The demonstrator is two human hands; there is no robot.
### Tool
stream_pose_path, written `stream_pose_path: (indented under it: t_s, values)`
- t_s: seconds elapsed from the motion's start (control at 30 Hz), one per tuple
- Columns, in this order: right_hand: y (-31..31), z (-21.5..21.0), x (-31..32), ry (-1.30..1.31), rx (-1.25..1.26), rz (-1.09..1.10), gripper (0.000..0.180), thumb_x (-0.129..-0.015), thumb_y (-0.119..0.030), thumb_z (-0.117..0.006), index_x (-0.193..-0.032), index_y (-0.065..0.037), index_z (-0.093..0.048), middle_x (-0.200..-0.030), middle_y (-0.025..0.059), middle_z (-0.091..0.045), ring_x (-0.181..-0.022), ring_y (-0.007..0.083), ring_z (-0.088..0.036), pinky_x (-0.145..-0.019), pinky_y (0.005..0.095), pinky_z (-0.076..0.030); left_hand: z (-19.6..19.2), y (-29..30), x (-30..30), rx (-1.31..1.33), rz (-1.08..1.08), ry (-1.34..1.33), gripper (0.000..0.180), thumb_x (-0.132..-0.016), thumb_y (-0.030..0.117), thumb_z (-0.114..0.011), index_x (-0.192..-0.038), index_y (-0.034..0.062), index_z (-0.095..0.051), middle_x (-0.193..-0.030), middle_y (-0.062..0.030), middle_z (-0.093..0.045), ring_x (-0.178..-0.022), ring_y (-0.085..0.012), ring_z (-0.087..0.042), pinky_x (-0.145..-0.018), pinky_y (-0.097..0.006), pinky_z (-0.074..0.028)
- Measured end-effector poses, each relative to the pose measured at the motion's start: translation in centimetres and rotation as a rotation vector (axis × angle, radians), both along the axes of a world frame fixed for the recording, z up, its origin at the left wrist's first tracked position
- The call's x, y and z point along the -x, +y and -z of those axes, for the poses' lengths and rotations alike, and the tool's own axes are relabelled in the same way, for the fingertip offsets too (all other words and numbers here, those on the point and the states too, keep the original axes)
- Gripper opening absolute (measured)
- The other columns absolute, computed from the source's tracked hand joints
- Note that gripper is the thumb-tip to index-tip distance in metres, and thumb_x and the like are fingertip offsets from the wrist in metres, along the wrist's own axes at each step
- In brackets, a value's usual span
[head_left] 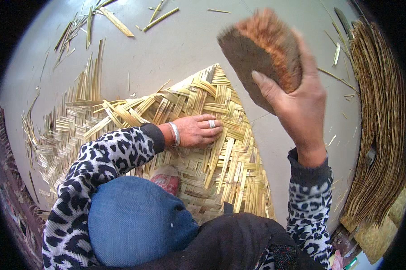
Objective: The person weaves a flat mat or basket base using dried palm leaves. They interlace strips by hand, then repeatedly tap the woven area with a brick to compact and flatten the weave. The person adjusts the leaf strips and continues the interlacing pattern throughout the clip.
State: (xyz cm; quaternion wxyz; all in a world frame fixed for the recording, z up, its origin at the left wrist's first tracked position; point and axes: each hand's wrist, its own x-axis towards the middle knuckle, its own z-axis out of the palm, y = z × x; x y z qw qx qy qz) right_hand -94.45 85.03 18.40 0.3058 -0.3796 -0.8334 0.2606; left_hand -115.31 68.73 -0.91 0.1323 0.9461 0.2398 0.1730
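Observation:
A mat of woven split-reed strips [232, 130] lies on the floor, one edge folded over to a pointed corner at the far side. Flat on the fold rests my left hand [197, 131], fingers stretched to the right, with a ring and a pale bracelet on it. Raised above the floor to the right of the mat, my right hand [297, 101] grips a broken brick [263, 58], dark on its outer face and orange-red where it is broken. The brick is slightly blurred and is not touching the mat.
Loose reed strips [115, 21] are scattered at the far left. Unwoven ends [92, 83] stick out from the mat's left side. A thick stack of brown fibrous sheets [376, 121] stands along the right. My shoe [166, 179] is on the mat beside my denim-covered knee [137, 220].

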Motion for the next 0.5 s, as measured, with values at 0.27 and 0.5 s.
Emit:
stream_pose_path:
  t_s: [0.27, 0.5]
  values:
    - [-5.1, 5.5, 7.6, -0.51, -0.097, -0.134, 0.096, -0.073, -0.027, -0.087, -0.157, -0.016, -0.042, -0.101, 0.0139, -0.069, -0.079, 0.0318, -0.07, -0.064, 0.0421, -0.059, 0.4, -0.2, 0.2, 0.024, -0.022, -0.058, 0.035, -0.084, 0.026, -0.058, -0.112, 0.0099, -0.072, -0.131, -0.0081, -0.064, -0.128, -0.0277, -0.058, -0.113, -0.05, -0.043]
    - [-3.4, 2.3, 4.4, -0.385, -0.013, -0.053, 0.09, -0.077, -0.029, -0.088, -0.155, -0.015, -0.045, -0.112, 0.0146, -0.072, -0.09, 0.0283, -0.076, -0.075, 0.038, -0.063, 0.9, -0.2, -0.1, 0.003, -0.026, -0.095, 0.038, -0.086, 0.024, -0.058, -0.118, 0.0081, -0.071, -0.142, -0.0139, -0.059, -0.141, -0.0333, -0.05, -0.121, -0.052, -0.036]
